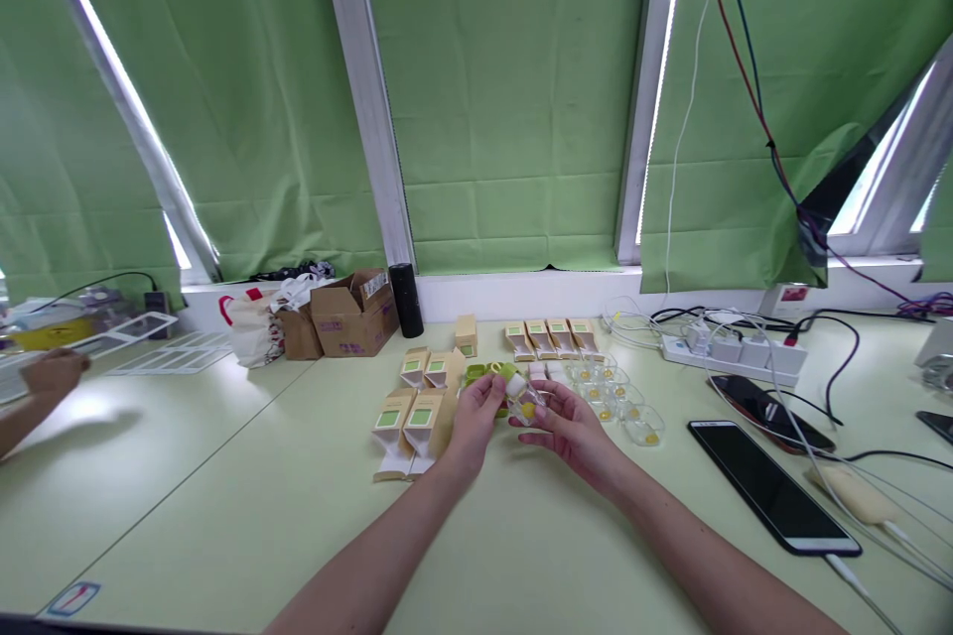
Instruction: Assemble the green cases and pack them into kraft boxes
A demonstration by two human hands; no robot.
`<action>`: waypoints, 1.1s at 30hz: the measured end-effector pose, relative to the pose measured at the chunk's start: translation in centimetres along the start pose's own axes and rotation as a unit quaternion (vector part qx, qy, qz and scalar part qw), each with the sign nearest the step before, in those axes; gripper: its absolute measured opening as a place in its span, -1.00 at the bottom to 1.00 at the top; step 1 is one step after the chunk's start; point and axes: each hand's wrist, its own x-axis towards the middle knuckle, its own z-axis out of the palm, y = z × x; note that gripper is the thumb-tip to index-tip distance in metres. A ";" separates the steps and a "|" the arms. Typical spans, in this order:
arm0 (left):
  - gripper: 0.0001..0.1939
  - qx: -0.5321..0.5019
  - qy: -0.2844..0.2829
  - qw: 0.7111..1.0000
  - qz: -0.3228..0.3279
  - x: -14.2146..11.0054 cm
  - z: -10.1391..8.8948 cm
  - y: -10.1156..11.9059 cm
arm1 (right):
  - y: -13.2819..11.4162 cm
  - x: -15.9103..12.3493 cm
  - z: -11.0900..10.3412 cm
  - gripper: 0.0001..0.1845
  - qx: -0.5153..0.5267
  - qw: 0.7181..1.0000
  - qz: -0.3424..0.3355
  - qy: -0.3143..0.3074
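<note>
Above the table, my right hand [570,432] grips a small clear container [527,403] with a yellow spot inside. My left hand [474,417] pinches a green-and-white cap-like piece [512,377] right against it; whether the two are joined I cannot tell. Behind my left fingers are several green pieces [476,372], partly hidden. Small white pieces [555,371] lie just beyond my right hand. To the right of it stand several clear containers [644,425] with yellow spots. Open kraft boxes [419,422] with green labels lie left of my left hand.
More kraft boxes [551,337] stand in a row behind. A cardboard box [355,316], a white bag [254,327] and a black cylinder [406,301] sit at the back. At right are a phone [774,486], a power strip [734,357] and cables. Another person's hand [54,375] is at far left.
</note>
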 end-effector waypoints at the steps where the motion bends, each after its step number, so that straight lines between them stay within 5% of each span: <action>1: -0.50 0.001 -0.001 1.000 0.002 0.0 0.0 0.0 | 0.0 0.0 0.0 -0.44 0.003 1.000 0.001 0.002; 33: -0.49 0.066 -0.047 0.997 0.015 -0.9 0.6 0.7 | -0.1 -0.3 0.4 -0.39 -0.015 0.999 -0.009 0.038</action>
